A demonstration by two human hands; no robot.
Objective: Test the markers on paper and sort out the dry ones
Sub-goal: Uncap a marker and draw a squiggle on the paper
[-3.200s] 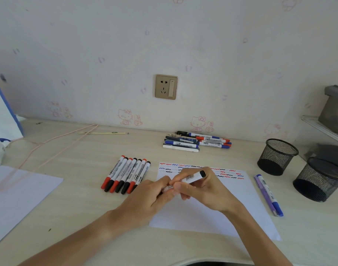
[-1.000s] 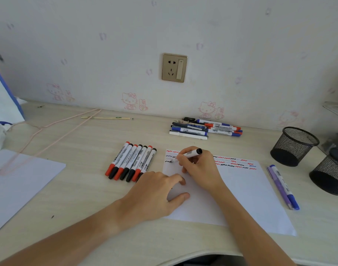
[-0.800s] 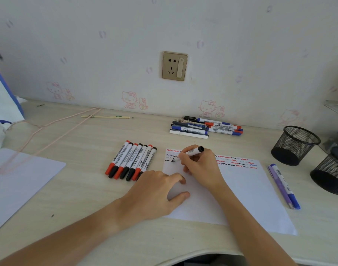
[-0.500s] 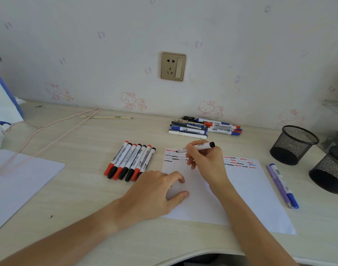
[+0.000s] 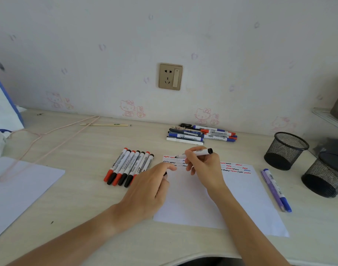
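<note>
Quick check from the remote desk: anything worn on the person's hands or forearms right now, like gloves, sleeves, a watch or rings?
Nothing visible. The left hand and right hand are bare, with no gloves or rings showing. Both forearms are uncovered up to the frame edge, with no sleeves, watch or bracelet in view.
</note>
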